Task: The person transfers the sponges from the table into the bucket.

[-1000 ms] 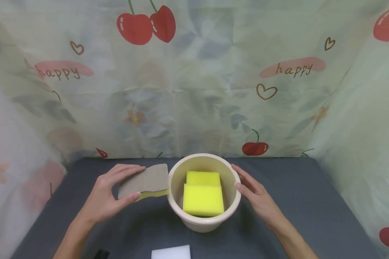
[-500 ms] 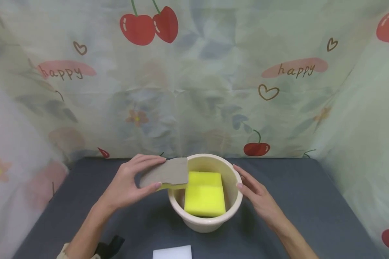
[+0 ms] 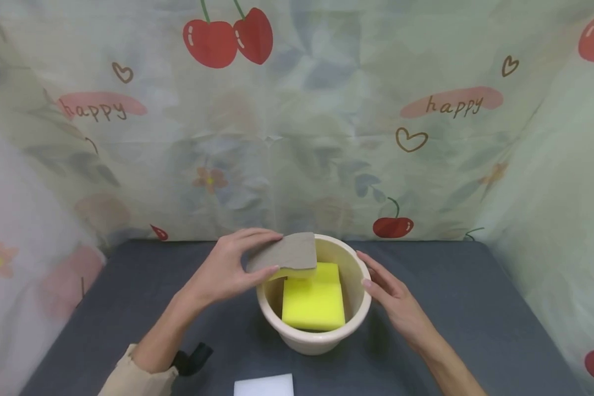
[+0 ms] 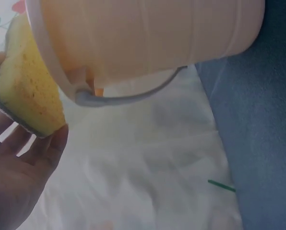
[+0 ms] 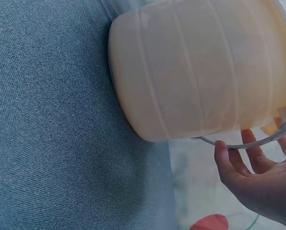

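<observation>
My left hand (image 3: 227, 272) pinches a sponge (image 3: 288, 254) between thumb and fingers, its grey scouring side up. In the left wrist view the yellow side of the sponge (image 4: 30, 84) shows beside the bucket's mouth. The cream bucket (image 3: 309, 345) stands upright on the dark cloth, and the held sponge is over its left rim. Two yellow sponges (image 3: 313, 308) lie inside, the rear one partly hidden. My right hand (image 3: 398, 302) holds the bucket's right rim. In the right wrist view its fingers (image 5: 223, 155) curl near the grey bucket handle (image 5: 258, 143).
A white block (image 3: 264, 386) lies at the near edge of view, in front of the bucket. The dark table surface (image 3: 475, 319) extends to both sides. A printed curtain (image 3: 297, 165) stands behind and at the sides.
My left hand has carried the sponge rightward, from left of the bucket to over its rim and the rear sponge. The right hand stays at the rim.
</observation>
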{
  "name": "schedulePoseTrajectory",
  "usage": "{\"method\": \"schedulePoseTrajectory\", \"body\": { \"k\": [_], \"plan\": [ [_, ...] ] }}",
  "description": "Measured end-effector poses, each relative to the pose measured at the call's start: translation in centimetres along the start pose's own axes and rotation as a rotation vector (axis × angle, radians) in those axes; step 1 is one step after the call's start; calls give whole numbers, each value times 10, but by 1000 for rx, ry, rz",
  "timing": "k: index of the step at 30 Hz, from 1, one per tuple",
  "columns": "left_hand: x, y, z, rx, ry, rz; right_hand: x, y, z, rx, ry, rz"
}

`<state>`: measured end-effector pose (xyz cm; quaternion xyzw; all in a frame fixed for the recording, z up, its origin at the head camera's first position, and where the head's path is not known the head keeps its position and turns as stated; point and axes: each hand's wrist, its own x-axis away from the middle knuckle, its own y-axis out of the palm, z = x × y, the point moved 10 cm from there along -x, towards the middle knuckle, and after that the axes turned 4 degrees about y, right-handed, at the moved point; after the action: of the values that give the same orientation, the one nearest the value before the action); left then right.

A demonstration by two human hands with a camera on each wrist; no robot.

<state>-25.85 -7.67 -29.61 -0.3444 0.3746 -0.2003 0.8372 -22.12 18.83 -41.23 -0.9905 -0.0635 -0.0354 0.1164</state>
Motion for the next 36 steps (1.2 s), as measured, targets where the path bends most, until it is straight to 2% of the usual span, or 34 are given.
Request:
{"method": "schedulePoseTrajectory", "body": {
  "k": [11, 20, 25, 36],
  "plan": [
    [-18, 19, 2, 23, 7, -64, -1, 2, 0, -8, 11, -10],
    [-27, 34, -4, 52, -25, -94, -1, 1, 2, 7, 32, 1],
    [-31, 40, -3, 28, -6, -118, -1, 0, 1, -1, 17, 6],
    [-37, 48, -1, -67, -18, -172, -1, 1, 1, -11, 8, 2]
  ]
}}
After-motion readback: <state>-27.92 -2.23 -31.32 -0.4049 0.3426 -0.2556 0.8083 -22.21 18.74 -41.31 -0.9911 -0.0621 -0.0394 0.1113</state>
